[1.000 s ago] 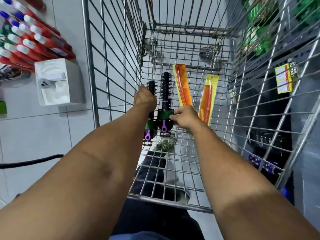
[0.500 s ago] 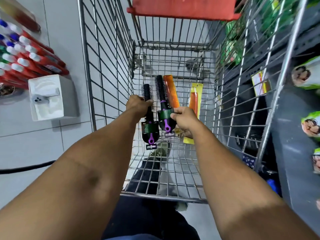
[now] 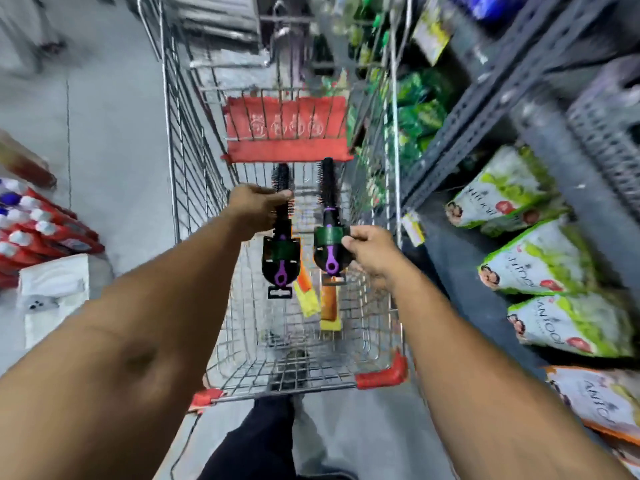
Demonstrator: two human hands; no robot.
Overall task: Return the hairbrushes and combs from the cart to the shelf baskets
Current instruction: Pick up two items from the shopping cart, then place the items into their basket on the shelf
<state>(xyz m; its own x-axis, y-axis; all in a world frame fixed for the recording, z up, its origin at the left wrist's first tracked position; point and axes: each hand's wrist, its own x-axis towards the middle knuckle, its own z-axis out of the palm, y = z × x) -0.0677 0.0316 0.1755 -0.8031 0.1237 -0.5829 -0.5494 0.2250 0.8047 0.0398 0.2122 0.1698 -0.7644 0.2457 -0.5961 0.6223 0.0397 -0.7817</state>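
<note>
Left hand (image 3: 258, 210) clenched round bristled barrel of black round hairbrush with purple handle (image 3: 281, 233); right hand (image 3: 369, 249) pinching green card band of matching second hairbrush (image 3: 328, 216). Both held above silver wire cart (image 3: 194, 188); below the grips, two orange combs on yellow cards (image 3: 327, 301) lying on cart floor.

Shop aisle, wire shopping cart (image 3: 194, 140), stocked metal shelving (image 3: 485, 88), packaged goods (image 3: 540, 254)

Both bare forearms stretch forward, held apart. The left hand (image 3: 258, 210) is closed in a fist-like grip; the right hand (image 3: 372, 251) pinches with thumb and fingertips.
</note>
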